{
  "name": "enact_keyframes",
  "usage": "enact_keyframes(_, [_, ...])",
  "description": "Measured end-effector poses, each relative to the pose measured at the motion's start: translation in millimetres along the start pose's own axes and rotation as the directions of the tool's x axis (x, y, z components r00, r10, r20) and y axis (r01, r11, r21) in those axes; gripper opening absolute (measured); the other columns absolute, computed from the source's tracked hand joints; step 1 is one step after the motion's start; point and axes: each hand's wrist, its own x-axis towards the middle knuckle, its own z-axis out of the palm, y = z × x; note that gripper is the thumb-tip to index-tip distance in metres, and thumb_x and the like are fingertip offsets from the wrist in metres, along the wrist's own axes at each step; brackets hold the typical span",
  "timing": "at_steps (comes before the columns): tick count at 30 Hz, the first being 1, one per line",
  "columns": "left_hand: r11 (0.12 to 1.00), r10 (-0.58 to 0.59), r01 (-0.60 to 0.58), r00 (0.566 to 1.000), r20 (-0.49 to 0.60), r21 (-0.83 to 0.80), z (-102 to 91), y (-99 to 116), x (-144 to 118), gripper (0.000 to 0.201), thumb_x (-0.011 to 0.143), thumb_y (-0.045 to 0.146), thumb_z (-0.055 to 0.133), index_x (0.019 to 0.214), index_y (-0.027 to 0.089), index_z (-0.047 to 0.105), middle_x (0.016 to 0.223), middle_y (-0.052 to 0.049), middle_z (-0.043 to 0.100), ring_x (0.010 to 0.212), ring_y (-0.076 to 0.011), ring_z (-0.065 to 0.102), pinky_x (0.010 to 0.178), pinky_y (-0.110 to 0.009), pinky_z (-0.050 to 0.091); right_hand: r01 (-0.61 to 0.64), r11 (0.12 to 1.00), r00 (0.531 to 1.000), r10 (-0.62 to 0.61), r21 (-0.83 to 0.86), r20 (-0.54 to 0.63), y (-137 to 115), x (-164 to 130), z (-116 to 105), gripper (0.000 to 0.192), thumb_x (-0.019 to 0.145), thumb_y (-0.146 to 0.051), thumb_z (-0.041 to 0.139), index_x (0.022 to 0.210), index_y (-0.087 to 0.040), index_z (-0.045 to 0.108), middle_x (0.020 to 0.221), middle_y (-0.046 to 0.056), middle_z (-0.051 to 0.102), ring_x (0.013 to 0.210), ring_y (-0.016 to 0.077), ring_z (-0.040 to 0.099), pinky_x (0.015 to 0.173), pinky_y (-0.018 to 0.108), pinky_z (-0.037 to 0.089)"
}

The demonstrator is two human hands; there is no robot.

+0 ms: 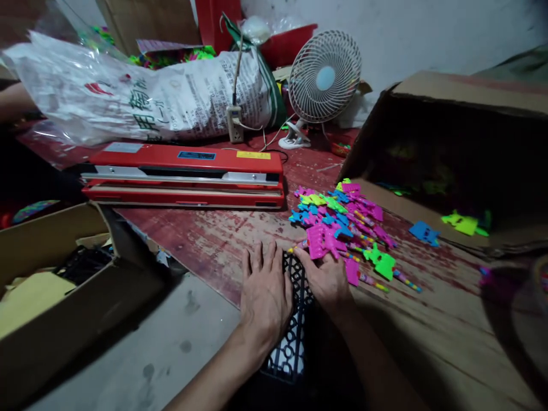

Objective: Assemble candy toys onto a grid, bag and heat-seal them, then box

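A black lattice plastic tray [295,331] lies lengthwise in front of me at the table edge. My left hand [266,285] rests flat along its left side, fingers stretched out. At the tray's far right corner, my right hand [327,279] has its thumb and curled fingers around a bright pink plastic toy [323,241] with a patterned stick, whose tip points left over the tray. The right fingertips are partly hidden by the toy. Just beyond lies a heap of similar pink, blue, yellow and green toys [338,208] on patterned sticks.
A red bag sealer [188,177] stands at the back left, before a white printed sack [188,94]. A clip fan [325,77] and a power socket [235,124] are behind. An open carton [462,94] lies at right, another carton [81,285] at left. Someone's arm [17,103] shows far left.
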Motion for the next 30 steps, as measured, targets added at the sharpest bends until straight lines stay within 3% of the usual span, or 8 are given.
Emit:
enact_keyframes(3, [1.000,-0.001,0.001,1.000,-0.003,-0.002,1.0,0,0,0.049,0.088,0.023,0.041,0.134,0.007,0.051,0.145,-0.015,0.044,0.138,-0.0389,0.034,0.113,-0.063,0.027,-0.125,0.992,0.992,0.125,0.003,-0.034,4,-1,10,0.031,0.080,-0.048,0.063,0.088,-0.018,0.070,0.082,0.012,0.072,0.079,0.0253,0.068,0.073,0.037,0.054])
enact_keyframes(10, [0.999,-0.038,0.039,0.999,0.020,-0.031,4.6,-2,1,0.047,0.089,0.022,0.040,0.132,0.007,0.053,0.145,-0.015,0.045,0.138,-0.0388,0.033,0.113,-0.063,0.025,0.159,0.973,0.982,-0.173,-0.166,-0.070,0,-5,18,0.019,0.087,-0.034,0.054,0.080,-0.018,0.063,0.074,0.008,0.065,0.073,0.0217,0.062,0.071,0.033,0.049])
enact_keyframes(14, [0.968,-0.052,0.044,0.998,-0.027,-0.246,-1.7,-5,-2,0.051,0.087,0.019,0.042,0.137,0.007,0.046,0.142,-0.014,0.049,0.139,-0.0350,0.034,0.116,-0.060,0.021,0.326,0.935,0.945,-0.325,-0.137,0.029,-9,-2,18,0.012,0.086,-0.017,0.048,0.082,-0.020,0.059,0.077,0.005,0.061,0.074,0.0180,0.057,0.071,0.029,0.047])
enact_keyframes(19, [0.820,-0.026,0.010,0.999,-0.019,-0.573,-22.3,-6,8,0.056,0.085,0.021,0.047,0.139,0.011,0.041,0.131,-0.013,0.059,0.120,-0.0225,0.057,0.103,-0.037,0.046,0.294,0.953,0.953,-0.287,-0.069,0.096,-12,0,15,0.015,0.085,-0.014,0.048,0.090,-0.020,0.061,0.085,0.004,0.062,0.082,0.0182,0.058,0.075,0.029,0.048])
enact_keyframes(21, [0.821,-0.021,0.042,0.999,0.042,-0.570,-27.7,-5,17,0.052,0.087,0.026,0.049,0.137,0.012,0.045,0.123,-0.012,0.064,0.112,-0.0226,0.062,0.097,-0.036,0.050,0.315,0.948,0.946,-0.310,-0.047,0.096,-11,-6,3,0.022,0.086,-0.014,0.047,0.102,-0.018,0.061,0.095,0.006,0.064,0.088,0.0180,0.059,0.079,0.029,0.049])
enact_keyframes(24, [0.865,-0.012,0.022,1.000,0.023,-0.502,-26.6,-7,27,0.040,0.089,0.026,0.046,0.126,0.015,0.056,0.108,-0.009,0.070,0.098,-0.0224,0.066,0.088,-0.035,0.052,0.332,0.933,0.939,-0.341,-0.137,-0.047,-1,-24,-34,0.031,0.090,-0.014,0.045,0.118,-0.018,0.057,0.112,0.008,0.064,0.099,0.0177,0.060,0.089,0.031,0.049])
enact_keyframes(27, [0.902,0.070,-0.086,0.996,-0.054,-0.422,-19.3,-14,33,0.029,0.089,0.025,0.046,0.108,0.017,0.066,0.098,-0.008,0.070,0.094,-0.0223,0.065,0.085,-0.034,0.051,0.237,0.885,0.920,-0.337,-0.400,-0.200,24,-42,-73,0.022,0.092,-0.014,0.045,0.103,-0.017,0.064,0.100,0.007,0.068,0.094,0.0199,0.062,0.089,0.035,0.048])
enact_keyframes(30, [0.920,0.102,-0.108,0.994,-0.036,-0.376,-14.6,-18,38,0.026,0.089,0.029,0.047,0.101,0.017,0.067,0.090,-0.007,0.070,0.087,-0.0224,0.064,0.079,-0.033,0.051,0.138,0.823,0.928,-0.301,-0.550,-0.217,46,-51,-93,0.018,0.093,-0.017,0.048,0.093,-0.015,0.067,0.089,0.008,0.067,0.089,0.0212,0.061,0.086,0.035,0.048])
